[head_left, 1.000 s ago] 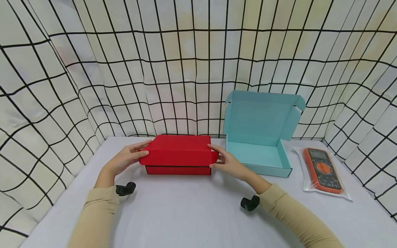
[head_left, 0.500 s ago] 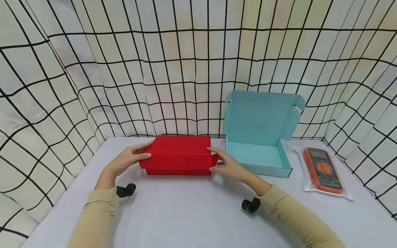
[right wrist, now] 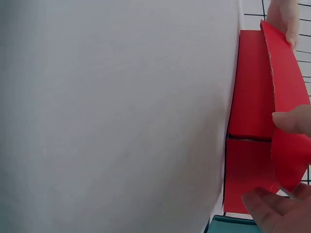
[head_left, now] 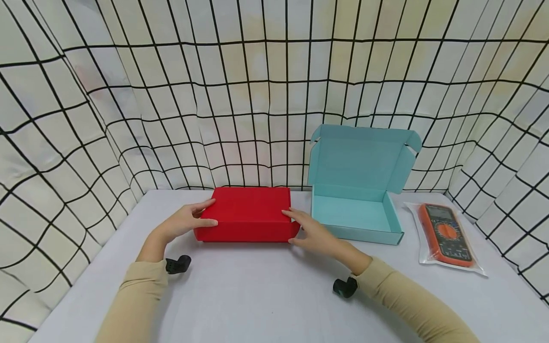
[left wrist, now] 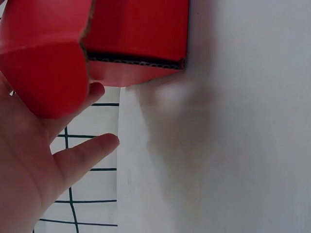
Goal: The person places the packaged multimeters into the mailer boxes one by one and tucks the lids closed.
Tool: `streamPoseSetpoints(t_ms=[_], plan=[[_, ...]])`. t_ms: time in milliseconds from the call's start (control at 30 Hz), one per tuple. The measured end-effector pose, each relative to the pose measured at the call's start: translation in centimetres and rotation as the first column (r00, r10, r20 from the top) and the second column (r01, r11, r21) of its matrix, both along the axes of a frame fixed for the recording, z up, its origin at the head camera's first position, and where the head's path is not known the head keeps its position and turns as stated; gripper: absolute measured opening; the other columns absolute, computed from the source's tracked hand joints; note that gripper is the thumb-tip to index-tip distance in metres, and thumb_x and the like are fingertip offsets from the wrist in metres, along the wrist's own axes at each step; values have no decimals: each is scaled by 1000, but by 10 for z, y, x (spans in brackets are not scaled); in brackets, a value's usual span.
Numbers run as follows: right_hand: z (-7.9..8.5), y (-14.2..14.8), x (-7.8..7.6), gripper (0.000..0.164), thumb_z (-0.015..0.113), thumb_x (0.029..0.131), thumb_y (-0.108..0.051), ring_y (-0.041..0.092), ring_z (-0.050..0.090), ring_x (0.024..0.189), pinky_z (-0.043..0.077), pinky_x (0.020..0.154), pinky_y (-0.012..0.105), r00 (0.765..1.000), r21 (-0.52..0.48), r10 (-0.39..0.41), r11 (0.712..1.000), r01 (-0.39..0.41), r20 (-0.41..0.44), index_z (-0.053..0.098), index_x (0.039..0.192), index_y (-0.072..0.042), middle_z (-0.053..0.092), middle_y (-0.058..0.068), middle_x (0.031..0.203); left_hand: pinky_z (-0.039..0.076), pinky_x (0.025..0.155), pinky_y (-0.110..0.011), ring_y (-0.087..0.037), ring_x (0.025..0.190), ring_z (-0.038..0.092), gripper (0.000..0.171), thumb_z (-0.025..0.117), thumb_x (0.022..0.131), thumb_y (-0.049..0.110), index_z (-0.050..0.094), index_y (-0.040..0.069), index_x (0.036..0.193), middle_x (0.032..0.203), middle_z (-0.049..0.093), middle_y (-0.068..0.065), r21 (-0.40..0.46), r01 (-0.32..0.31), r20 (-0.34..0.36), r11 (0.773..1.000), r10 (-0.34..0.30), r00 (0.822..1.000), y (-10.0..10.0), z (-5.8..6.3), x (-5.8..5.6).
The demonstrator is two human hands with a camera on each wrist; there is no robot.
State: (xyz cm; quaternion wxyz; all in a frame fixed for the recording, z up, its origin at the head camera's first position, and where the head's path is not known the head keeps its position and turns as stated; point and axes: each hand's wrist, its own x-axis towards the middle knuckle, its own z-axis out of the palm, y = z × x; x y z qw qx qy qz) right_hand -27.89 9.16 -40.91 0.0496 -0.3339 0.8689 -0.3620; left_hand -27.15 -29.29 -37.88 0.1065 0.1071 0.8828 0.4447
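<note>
A red cardboard box sits on the white table, its lid lowered and its front flap hanging over the front wall. My left hand holds the lid's left end, thumb on the front and fingers at the side. At the right end, my right hand holds the lid corner, one finger on top and the thumb low by the front. In the right wrist view the thumb lies on the flap. The left wrist view shows the flap's end against the spread fingers. The box's inside is hidden.
Right of the red box stands a light blue cardboard box, lid raised, nothing visible inside. Farther right lies an orange multimeter in a clear plastic bag. White cloth walls with a black grid enclose the table's back and sides.
The red lid has come down at the front, and its flap now covers most of the front wall. Both hands moved slightly inward with it; the other things stayed put.
</note>
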Motion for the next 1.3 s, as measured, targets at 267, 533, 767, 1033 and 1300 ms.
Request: streamPoseSetpoints(t_ms=[267,533,767,1033,1300], plan=[[0,-5,2,80,77,91,-8,38,30,149,53,98,47,1000,78,-3,997,2,14,36,160,-10,24,16,167,28,115,-63,-48,148,24,92,74,93,40,25,4,162,165,19,-27,-117,15,-23,993,-18,1000,6,-3,-1],[-3,-6,3,88,78,90,-10,38,27,151,53,99,46,999,149,14,989,-18,29,29,163,-11,16,16,169,32,111,-67,-53,149,12,107,75,89,47,13,1,163,167,0,-29,-225,31,3,974,-31,1000,22,-6,-5],[-3,-8,4,92,77,93,-14,38,32,149,55,96,41,998,222,33,974,-44,53,20,165,-12,8,14,171,27,111,-72,-53,149,2,110,68,92,56,2,5,164,166,-13,-28,-322,55,38,945,-45,998,33,-7,-1],[-2,-7,2,101,76,94,-28,33,22,153,52,101,39,993,290,71,952,-96,96,7,166,-15,-6,7,172,23,108,-77,-54,149,3,109,65,93,60,2,7,165,166,-14,-28,-396,54,7,917,-56,998,36,-8,1],[15,6,14,90,77,94,-23,36,28,151,47,107,47,997,301,59,951,-72,54,23,164,-12,12,11,171,22,106,-80,-54,149,9,110,63,92,64,3,9,165,166,-12,-27,-450,48,-5,892,-56,998,40,-4,0]])
